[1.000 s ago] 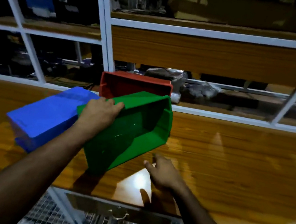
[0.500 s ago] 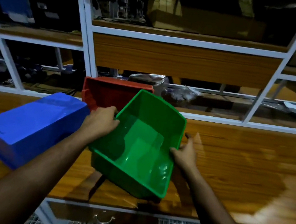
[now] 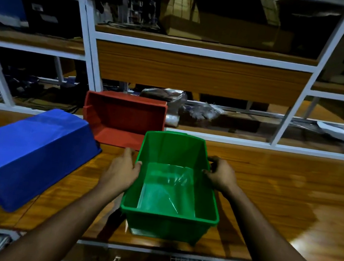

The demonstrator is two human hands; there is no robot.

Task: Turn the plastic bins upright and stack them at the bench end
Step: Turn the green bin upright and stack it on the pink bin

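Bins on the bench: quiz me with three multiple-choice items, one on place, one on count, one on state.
1. Where is the red bin?
A. Behind the green bin, at the bench's back edge
B. Inside the green bin
C. On the top shelf

2. How many bins show?
A. Two
B. Three
C. Five

3. How does the blue bin lie?
A. Upright
B. Bottom up
C. Stacked on the red one

Key: 1 A, it lies on its side behind the green bin. 2 B, red, green, blue. 3 B, its closed base faces up, while the left hand and right hand grip the upright green bin's rims.
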